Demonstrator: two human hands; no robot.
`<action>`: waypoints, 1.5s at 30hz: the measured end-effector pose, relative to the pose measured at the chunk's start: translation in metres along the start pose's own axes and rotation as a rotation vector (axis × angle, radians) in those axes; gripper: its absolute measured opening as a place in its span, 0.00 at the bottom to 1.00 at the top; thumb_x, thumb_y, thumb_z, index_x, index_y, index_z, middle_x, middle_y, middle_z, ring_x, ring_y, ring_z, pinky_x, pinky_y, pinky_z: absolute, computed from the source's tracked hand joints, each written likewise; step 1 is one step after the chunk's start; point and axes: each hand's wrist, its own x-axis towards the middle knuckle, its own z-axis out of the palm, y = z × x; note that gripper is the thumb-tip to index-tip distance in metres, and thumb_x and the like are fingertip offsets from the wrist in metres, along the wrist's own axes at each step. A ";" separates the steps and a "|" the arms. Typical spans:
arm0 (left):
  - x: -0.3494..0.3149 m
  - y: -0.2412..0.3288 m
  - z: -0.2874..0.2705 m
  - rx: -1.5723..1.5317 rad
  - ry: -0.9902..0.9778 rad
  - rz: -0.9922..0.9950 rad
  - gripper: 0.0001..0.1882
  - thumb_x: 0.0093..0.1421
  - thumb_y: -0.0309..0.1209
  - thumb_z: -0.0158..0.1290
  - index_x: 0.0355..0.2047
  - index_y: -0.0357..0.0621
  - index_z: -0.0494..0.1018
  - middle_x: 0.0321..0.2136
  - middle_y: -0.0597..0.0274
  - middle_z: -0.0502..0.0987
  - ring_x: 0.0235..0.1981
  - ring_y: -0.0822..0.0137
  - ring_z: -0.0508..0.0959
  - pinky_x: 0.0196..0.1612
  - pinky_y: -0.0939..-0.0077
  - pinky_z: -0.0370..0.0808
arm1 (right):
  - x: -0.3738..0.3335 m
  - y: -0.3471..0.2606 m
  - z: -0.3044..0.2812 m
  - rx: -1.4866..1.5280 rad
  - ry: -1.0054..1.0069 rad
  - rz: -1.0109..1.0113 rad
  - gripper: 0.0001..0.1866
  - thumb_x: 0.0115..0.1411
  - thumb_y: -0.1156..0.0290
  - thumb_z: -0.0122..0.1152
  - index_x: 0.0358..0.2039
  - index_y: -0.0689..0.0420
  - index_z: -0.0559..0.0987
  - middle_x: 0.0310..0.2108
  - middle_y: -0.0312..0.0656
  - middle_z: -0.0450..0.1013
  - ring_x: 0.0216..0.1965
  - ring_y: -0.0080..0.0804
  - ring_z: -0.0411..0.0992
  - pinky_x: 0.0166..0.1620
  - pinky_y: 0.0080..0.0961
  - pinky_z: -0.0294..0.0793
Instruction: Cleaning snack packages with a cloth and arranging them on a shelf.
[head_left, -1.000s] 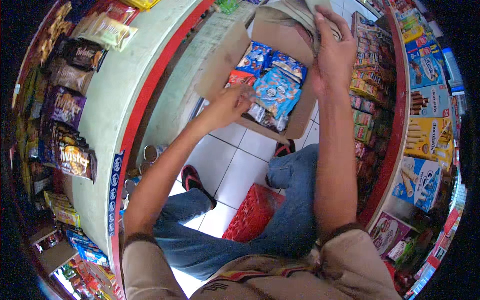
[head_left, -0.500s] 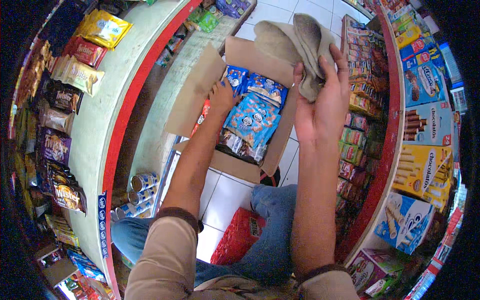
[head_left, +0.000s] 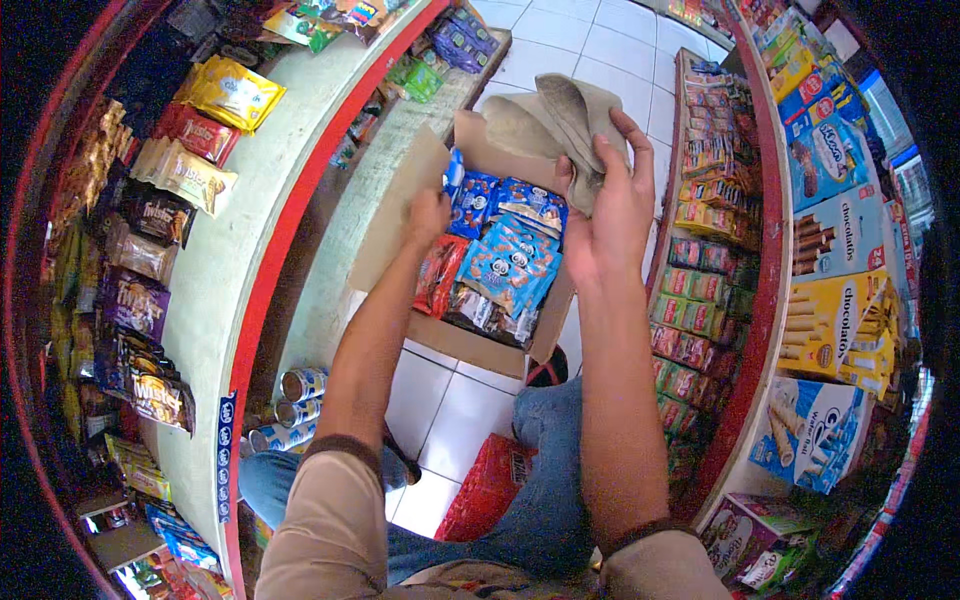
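My right hand is closed round a folded grey-brown cloth, held above the right side of an open cardboard box. Over the box's left flap is my left hand, its fingers curled at the edge of a blue snack packet that they partly cover. Inside the box lie more dark blue packets, light blue packets, red packets and some brown-and-clear packets at the near end.
Shelves of biscuit packs line the left, with cans low down. On the right, a rack of small sachets stands below boxed wafers. A red package is near my knees on the white tiled floor.
My left hand has drawn back left from inside the box, with a blue packet at its fingers, uncovering red packets. The cloth in my right hand has shifted left and lower.
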 end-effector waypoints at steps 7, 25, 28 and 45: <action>-0.108 0.040 -0.177 -1.560 -0.261 -0.340 0.18 0.72 0.34 0.49 0.57 0.38 0.70 0.53 0.58 0.78 0.56 0.66 0.76 0.62 0.62 0.71 | -0.002 0.018 -0.010 -0.299 -0.077 -0.022 0.26 0.66 0.73 0.58 0.64 0.56 0.68 0.55 0.49 0.72 0.53 0.37 0.73 0.52 0.32 0.75; -0.277 -0.041 -0.293 -1.538 0.222 -0.382 0.23 0.69 0.28 0.55 0.61 0.33 0.63 0.53 0.54 0.76 0.52 0.67 0.78 0.55 0.68 0.76 | -0.171 0.125 0.072 -0.691 -1.187 0.424 0.24 0.62 0.64 0.69 0.54 0.62 0.76 0.44 0.37 0.79 0.45 0.20 0.74 0.49 0.23 0.74; -0.282 -0.057 -0.303 -1.397 0.258 -0.396 0.23 0.67 0.28 0.58 0.59 0.33 0.64 0.51 0.55 0.78 0.49 0.68 0.79 0.54 0.67 0.77 | -0.179 0.126 0.085 -0.716 -1.221 0.489 0.25 0.61 0.64 0.71 0.54 0.63 0.77 0.43 0.38 0.79 0.45 0.21 0.74 0.49 0.23 0.74; -0.280 -0.063 -0.324 -1.713 0.626 -0.426 0.19 0.75 0.43 0.45 0.50 0.39 0.73 0.47 0.58 0.79 0.49 0.67 0.79 0.58 0.66 0.74 | -0.153 0.125 0.088 -0.895 -1.018 0.441 0.26 0.64 0.61 0.66 0.58 0.63 0.76 0.51 0.48 0.78 0.51 0.30 0.75 0.56 0.29 0.72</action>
